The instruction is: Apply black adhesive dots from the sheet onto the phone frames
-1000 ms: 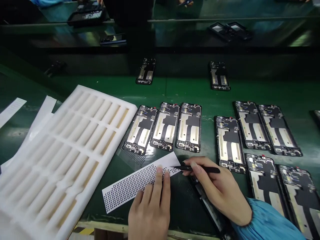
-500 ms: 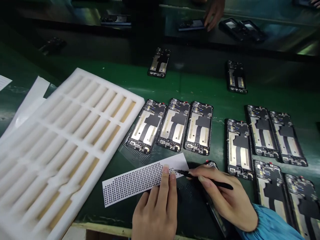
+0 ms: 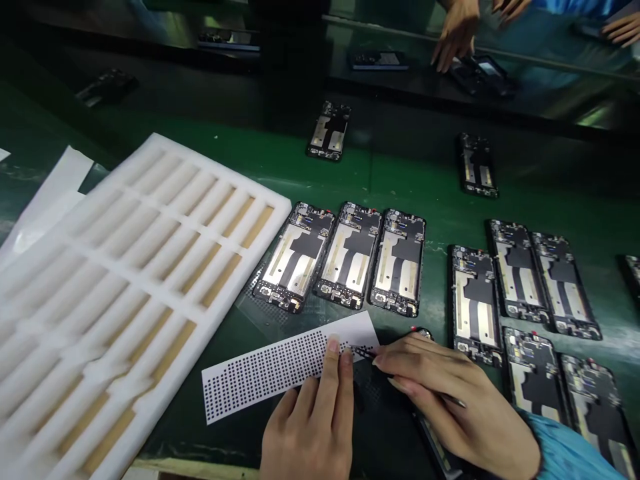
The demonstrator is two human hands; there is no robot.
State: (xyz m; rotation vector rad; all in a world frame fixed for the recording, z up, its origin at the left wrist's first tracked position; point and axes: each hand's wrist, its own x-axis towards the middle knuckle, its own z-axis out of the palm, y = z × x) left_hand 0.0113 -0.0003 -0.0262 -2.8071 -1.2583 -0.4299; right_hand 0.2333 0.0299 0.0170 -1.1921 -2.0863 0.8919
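A white sheet [image 3: 295, 363] with rows of small black dots lies at a slant on the green table. My left hand [image 3: 317, 413] rests on it, two fingertips pressing near its right end. In my right hand [image 3: 440, 387] are black tweezers [image 3: 367, 355], held like a pen, their tips at the dots beside my left fingertips. Whether a dot is between the tips is too small to tell. Partly under my right hand lies an opened phone [image 3: 433, 440], mostly hidden. Just beyond the sheet, three opened phones [image 3: 347, 257] stand side by side, boards facing up.
To the left is a white foam tray [image 3: 240, 193] with slots, beside white paper [image 3: 55, 187]. Several opened phones [image 3: 475, 300] lie at the right. Further back are two more phones [image 3: 330, 130]. Another person's hand [image 3: 457, 33] is over black phone parts at the back.
My right hand has turned slightly and shifted a little right and down, tweezers still at the sheet. The other person's hand has moved right, off one phone to the black parts.
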